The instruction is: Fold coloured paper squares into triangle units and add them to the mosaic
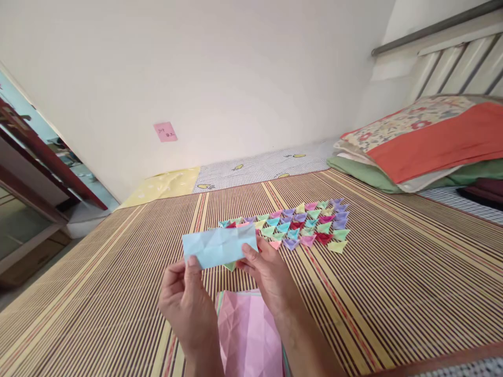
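A creased strip of light blue paper (218, 246) is held up in front of me, tilted a little upward to the right. My left hand (188, 293) pinches its lower left corner, thumb on the near face. Its right end is gripped by my right hand (267, 267), with the thumb across the front and the fingers behind. Below, between my forearms, lies a pink creased sheet (249, 335) with edges of other coloured sheets under it. Behind the blue paper, rows of small folded paper pieces (301, 225) in several colours lie on the mat, partly hidden.
A striped mat (118, 272) covers the bed. Stacked pillows (432, 136) with a red and floral cover lie at the right, by a radiator (459, 65). A pink note (165, 132) is on the white wall. To the left is a doorway.
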### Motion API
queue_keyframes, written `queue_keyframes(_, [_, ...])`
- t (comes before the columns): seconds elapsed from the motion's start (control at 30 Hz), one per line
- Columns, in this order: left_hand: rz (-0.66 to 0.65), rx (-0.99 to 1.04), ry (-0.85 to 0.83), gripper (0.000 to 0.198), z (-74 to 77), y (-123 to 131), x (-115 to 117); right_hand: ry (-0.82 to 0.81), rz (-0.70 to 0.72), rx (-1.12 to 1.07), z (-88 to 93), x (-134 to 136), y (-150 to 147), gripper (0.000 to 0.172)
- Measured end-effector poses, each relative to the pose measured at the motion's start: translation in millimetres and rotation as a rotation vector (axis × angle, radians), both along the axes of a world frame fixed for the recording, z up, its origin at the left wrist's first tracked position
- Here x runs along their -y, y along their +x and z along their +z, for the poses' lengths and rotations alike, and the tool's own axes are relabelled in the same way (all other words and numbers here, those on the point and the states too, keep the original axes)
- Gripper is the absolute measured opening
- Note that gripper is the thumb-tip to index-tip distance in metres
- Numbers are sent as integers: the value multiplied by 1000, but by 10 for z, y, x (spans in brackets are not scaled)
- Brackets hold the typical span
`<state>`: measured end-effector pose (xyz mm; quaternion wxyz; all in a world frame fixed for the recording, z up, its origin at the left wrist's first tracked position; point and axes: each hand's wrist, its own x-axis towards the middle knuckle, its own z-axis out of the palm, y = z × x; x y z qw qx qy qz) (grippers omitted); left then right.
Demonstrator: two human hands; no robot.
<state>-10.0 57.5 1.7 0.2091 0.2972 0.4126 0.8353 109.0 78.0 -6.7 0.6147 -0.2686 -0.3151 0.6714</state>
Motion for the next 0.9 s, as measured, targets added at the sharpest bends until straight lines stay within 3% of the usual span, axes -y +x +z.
queue_keyframes(0.07, [-73,-5,-42,25,-57,0,-17,8,-18,-20,-9,-8,24,42])
queue_keyframes(0.17, [-158,-49,-129,26,-120,-20,-30,47,-183,28,-21,-26,94,38])
queue_keyframes(0.27, [-175,-60,-212,26,-154,-39,-29,93,-292,180,-71,-64,198,32])
queue_keyframes(0.4, [-191,76,-194,29,-129,17,-21,113,-363,288,-134,-90,310,26])
queue_keyframes(0.47, [-302,200,-171,53,-103,94,-25,137,-418,318,-126,-70,337,24])
queue_keyframes(0.53, [-470,315,-199,51,-90,187,-37,159,-451,347,-95,-39,353,23])
queue_keyframes(0.63, [-610,524,-283,38,-100,313,-60,164,-460,334,-47,-16,379,31])
queue_keyframes(0.77, [-573,612,-264,28,-110,386,-75,112,-375,221,-33,-57,432,53])
queue_keyframes(0.9, [-564,599,-252,25,-111,377,-66,96,-277,315,-69,-97,482,34])
